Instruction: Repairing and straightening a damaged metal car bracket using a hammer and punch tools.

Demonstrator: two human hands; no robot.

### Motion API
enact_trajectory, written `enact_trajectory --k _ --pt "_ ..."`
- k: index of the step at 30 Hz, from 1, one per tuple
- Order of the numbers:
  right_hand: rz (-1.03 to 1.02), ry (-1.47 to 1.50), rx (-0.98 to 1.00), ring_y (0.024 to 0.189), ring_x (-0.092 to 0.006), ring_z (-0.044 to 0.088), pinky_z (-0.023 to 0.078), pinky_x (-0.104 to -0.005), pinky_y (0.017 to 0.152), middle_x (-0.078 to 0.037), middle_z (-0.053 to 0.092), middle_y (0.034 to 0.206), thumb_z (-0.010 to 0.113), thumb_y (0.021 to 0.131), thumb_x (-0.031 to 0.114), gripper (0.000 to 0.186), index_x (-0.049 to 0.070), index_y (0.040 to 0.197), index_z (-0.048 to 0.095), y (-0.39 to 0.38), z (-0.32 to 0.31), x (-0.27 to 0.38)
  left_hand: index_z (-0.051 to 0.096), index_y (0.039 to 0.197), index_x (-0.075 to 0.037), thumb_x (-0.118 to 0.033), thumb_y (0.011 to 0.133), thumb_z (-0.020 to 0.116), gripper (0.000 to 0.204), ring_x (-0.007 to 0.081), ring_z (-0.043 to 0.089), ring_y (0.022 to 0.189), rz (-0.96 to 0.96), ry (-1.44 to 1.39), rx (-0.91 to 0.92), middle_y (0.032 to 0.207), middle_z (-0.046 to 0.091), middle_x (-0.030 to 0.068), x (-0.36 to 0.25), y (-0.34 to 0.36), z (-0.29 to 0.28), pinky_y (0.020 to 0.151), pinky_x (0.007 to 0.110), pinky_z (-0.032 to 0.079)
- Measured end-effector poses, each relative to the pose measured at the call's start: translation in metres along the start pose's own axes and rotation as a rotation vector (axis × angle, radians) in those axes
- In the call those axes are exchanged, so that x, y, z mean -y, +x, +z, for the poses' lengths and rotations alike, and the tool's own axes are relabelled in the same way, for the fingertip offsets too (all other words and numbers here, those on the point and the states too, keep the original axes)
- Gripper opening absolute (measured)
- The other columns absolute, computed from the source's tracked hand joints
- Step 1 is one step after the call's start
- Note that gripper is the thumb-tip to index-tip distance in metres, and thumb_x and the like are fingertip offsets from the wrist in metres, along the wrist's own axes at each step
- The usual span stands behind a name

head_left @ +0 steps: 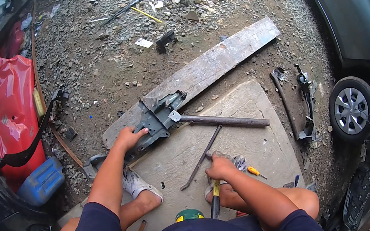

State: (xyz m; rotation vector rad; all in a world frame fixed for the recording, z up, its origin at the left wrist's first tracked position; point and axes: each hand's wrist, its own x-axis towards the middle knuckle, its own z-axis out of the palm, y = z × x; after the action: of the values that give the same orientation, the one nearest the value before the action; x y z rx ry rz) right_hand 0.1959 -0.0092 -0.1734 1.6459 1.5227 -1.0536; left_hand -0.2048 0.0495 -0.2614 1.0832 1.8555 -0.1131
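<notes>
My left hand (pixel 128 136) grips the near edge of a bent dark grey metal car part (pixel 157 120), its thumb lying on top. That part rests tilted across a worn wooden plank (pixel 221 58). A rusty pipe (pixel 237 122) runs rightward from the part, over the concrete slab (pixel 253 102). My right hand (pixel 219 167) is closed round a hammer (pixel 216 199) close to its head; the yellow and black handle points down toward my lap. Between my hands, a thin metal rod (pixel 201 160) lies on the slab. A yellow-handled screwdriver (pixel 254 170) is beside my right foot.
A car wheel (pixel 352 110) and dark car body stand at right, near torn metal pieces (pixel 308 104) and a bar (pixel 285 105). At left are a crumpled red panel (pixel 15 106) and a blue container (pixel 42 181). A green-and-yellow can (pixel 189 215) is by my lap.
</notes>
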Motion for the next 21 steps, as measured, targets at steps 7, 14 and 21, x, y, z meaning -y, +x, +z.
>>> enact_trajectory --k 7,14,21 --pt "0.13 0.165 0.305 0.113 -0.0381 0.074 0.061 -0.0428 0.093 -0.027 0.074 0.123 0.071 0.09 0.033 0.055 -0.01 0.123 0.071 -0.012 0.039 -0.019 0.075 0.128 0.001 -0.076 0.086 0.069 0.087 0.0413 0.069 0.124 -0.009 0.066 -0.084 0.129 0.072 0.0294 0.012 -0.011 -0.009 0.107 0.046 0.052" --pt "0.248 0.369 0.118 0.105 -0.039 0.076 0.062 -0.0446 0.086 -0.029 0.074 0.118 0.072 0.091 0.033 0.054 -0.011 0.122 0.068 -0.023 0.053 -0.015 0.068 0.13 -0.002 -0.055 0.095 0.069 0.064 0.0416 0.065 0.128 -0.031 0.281 -0.131 0.13 0.071 0.0266 -0.008 -0.047 -0.015 0.105 0.051 0.052" --pt "0.327 0.621 -0.181 0.082 -0.0378 0.075 0.06 -0.048 0.064 -0.028 0.07 0.101 0.058 0.091 0.009 0.049 -0.007 0.136 0.049 -0.022 0.024 -0.041 0.06 0.113 -0.006 -0.031 0.085 0.078 0.041 0.038 0.064 0.115 0.538 0.352 -0.533 0.114 0.066 0.0159 -0.035 -0.088 0.043 0.094 0.048 0.055"
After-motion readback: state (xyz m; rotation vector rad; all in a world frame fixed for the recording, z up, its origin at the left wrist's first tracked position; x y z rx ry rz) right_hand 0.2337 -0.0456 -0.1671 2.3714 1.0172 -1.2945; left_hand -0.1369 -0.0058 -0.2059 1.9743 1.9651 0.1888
